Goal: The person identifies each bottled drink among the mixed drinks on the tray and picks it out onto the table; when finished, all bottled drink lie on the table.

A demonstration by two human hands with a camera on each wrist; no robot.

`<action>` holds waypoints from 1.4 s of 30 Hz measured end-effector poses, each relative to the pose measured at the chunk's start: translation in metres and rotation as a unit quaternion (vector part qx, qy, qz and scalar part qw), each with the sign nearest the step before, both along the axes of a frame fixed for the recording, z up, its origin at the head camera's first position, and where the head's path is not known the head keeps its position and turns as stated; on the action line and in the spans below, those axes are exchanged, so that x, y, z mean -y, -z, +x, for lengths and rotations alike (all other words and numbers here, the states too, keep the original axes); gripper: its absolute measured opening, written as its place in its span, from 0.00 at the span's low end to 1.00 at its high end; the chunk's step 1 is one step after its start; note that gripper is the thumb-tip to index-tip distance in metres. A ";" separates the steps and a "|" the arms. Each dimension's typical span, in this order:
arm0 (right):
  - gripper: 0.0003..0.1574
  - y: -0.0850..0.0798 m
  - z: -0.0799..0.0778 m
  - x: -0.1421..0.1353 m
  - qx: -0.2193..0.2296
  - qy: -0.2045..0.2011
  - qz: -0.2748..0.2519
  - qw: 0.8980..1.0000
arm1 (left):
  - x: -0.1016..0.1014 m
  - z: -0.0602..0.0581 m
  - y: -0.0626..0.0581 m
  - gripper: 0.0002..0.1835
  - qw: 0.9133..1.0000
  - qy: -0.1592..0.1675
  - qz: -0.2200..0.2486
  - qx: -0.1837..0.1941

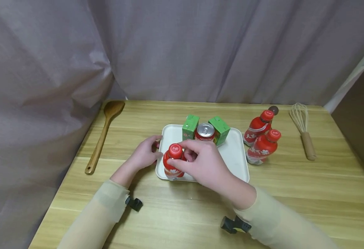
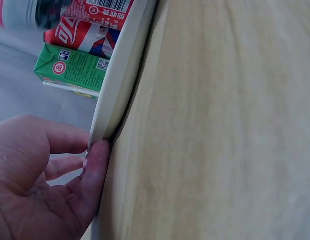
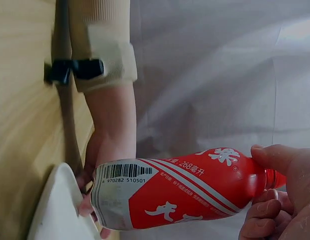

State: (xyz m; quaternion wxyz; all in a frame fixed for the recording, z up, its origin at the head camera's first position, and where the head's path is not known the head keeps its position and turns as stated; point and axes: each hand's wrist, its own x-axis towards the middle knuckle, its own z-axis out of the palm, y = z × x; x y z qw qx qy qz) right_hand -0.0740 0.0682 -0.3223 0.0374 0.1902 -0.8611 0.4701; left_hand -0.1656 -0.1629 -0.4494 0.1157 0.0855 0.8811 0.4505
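Note:
In the head view my right hand grips a red plastic drink bottle by its neck, just below the red cap. That bottle is over the front left corner of a white tray; its barcode label shows in the right wrist view. My left hand pinches the tray's left rim between thumb and fingers, as the left wrist view shows. On the tray's far side a red drink can stands between two green drink cartons, one on its left, the other on its right.
Two more red bottles stand right of the tray, one farther back, one nearer. Behind them is a dark round object. A wooden turner lies at left, a whisk at right. A grey curtain hangs behind the table.

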 end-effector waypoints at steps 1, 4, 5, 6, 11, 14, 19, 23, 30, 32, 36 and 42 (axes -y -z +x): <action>0.14 0.000 0.003 -0.001 -0.001 -0.004 -0.002 1.000 | 0.000 0.000 0.000 0.36 1.000 -0.001 0.001 0.001; 0.13 0.001 0.012 -0.004 -0.005 -0.018 -0.007 1.000 | 0.001 0.000 0.000 0.36 1.000 0.000 0.003 0.003; 0.13 0.002 0.014 -0.005 -0.006 -0.021 -0.009 1.000 | 0.000 0.000 0.000 0.36 1.000 -0.001 0.002 0.004; 0.13 0.002 0.016 -0.006 -0.007 -0.024 -0.012 1.000 | 0.000 0.000 0.000 0.37 1.000 -0.002 0.000 0.006; 0.15 0.007 0.026 -0.017 0.003 -0.033 -0.038 0.999 | 0.000 0.001 0.000 0.36 1.000 -0.003 0.002 0.006; 0.16 0.009 0.032 -0.026 0.024 -0.028 -0.049 0.998 | 0.001 0.001 0.000 0.36 1.000 -0.003 0.011 0.009; 0.18 0.009 0.039 -0.044 0.037 -0.014 -0.044 0.998 | 0.004 0.000 0.000 0.37 1.000 -0.008 0.013 0.014; 0.19 0.011 0.042 -0.060 0.007 -0.007 -0.026 1.000 | 0.004 0.001 -0.001 0.37 1.000 -0.008 0.013 0.017; 0.20 0.011 0.050 -0.093 -0.018 0.035 0.019 0.999 | 0.005 0.003 -0.001 0.37 1.000 -0.007 0.012 0.016; 0.20 0.012 0.054 -0.106 -0.026 0.045 0.018 0.998 | 0.004 0.002 0.000 0.36 1.000 -0.006 0.011 0.016; 0.23 0.016 0.060 -0.132 -0.042 0.072 0.006 0.997 | 0.002 0.003 -0.001 0.36 1.000 -0.003 0.012 0.016; 0.24 0.023 0.064 -0.170 -0.024 0.136 0.007 0.990 | 0.000 0.002 -0.001 0.36 1.000 0.000 0.011 0.016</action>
